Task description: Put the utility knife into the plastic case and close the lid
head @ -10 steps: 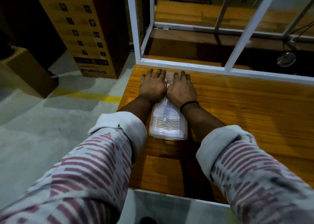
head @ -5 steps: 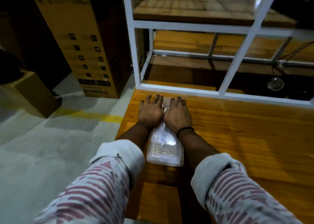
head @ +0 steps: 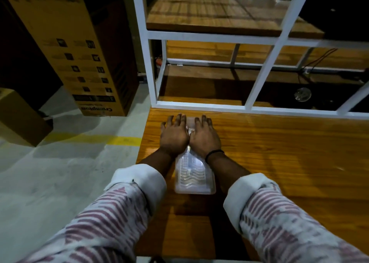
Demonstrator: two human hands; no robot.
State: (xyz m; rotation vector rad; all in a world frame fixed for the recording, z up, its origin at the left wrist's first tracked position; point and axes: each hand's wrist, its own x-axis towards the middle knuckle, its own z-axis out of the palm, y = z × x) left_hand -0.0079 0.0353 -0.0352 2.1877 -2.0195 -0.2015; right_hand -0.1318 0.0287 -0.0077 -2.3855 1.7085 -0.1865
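Your left hand (head: pixel 174 136) and right hand (head: pixel 203 138) lie flat and open on the plastic case (head: pixel 192 176), pressing its lid against the counter (head: pixel 279 153) to seat it.

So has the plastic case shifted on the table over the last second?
No. The plastic case still lies lengthwise near the table's left edge, its far end just short of the white shelf frame, under both flat hands. Only the camera tilted.

With the camera tilted up to reveal more of the white shelf frame (head: pixel 261 38), both hands' fingers have spread flatter over the plastic case (head: pixel 192 178) than 1 second ago.
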